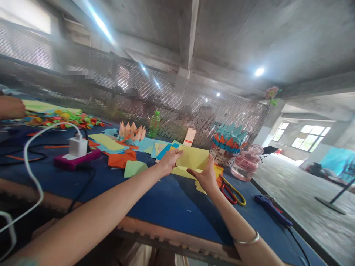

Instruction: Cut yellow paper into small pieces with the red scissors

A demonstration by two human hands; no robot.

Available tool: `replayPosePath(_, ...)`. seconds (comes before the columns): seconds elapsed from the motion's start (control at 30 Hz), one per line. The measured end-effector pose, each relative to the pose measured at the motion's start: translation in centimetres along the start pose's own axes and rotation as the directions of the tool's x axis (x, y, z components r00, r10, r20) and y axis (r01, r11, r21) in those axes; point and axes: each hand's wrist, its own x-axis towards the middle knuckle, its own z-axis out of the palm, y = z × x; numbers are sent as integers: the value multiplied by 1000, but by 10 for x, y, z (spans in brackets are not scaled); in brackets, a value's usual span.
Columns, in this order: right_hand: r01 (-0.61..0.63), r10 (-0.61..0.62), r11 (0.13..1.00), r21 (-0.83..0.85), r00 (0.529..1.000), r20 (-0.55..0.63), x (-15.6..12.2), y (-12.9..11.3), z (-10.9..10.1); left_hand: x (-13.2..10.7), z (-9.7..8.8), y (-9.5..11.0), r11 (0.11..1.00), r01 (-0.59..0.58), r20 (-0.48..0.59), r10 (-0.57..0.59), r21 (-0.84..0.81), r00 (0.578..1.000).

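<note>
Some yellow paper (193,159) behind hands (169,162) (207,178)

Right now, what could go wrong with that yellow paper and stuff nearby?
The paper, pinched by the left hand with the right hand at its other end, might crease. The scissors lie close by the right hand and could get knocked. The pink bottle stands near the table's edge and might tip if bumped.

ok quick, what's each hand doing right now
Left hand: closed, holding the yellow paper by its left side.
Right hand: open, thumb spread, at the paper's right edge.
</note>
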Motion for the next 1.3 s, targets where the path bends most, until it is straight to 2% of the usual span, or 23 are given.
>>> replayPosePath(0.17,-9,9,999,-31,1000,8,0,-1,0,1,-1,0,1000,7,-14,-7,2,1000)
replayPosePath(0.47,-51,50,998,22,999,21,1,0,-1,-2,1,1,1000,10,-17,-9,14,1000)
replayPosePath(1.0,-80,80,997,-25,996,39,1,1,-1,0,-1,-1,1000,-2,-2,2,12,1000)
replayPosePath(1.2,-105,104,991,88,994,26,0,1,0,-1,0,0,1000,11,10,-11,4,1000)
replayPosePath(1.3,-232,225,932,277,973,58,2,-2,0,-1,0,0,1000,9,8,-9,8,1000)
